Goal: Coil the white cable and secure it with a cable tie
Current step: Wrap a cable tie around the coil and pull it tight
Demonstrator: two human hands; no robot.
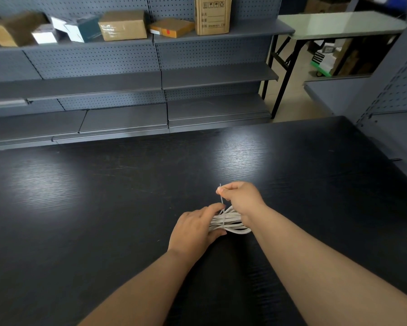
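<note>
Both forearms reach forward over dark table (pixel 103 184), hands meeting near centre. Left hand (pixel 194 229) palm down, fingers clamped over left end of coiled white cable (pixel 230 223), pinning it on table. Right hand (pixel 241 196) just beyond coil, knuckles up, thumb and forefinger pinched on cable tie (pixel 221 198) tail. Tie stands upright, wraps coil middle.

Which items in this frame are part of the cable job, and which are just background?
In use: bundled white cable; thin pale cable tie, pinched by right hand; left hand steadying the coil.

Background: brown cardboard boxes on grey pegboard shelving; black wood-grain table.
</note>
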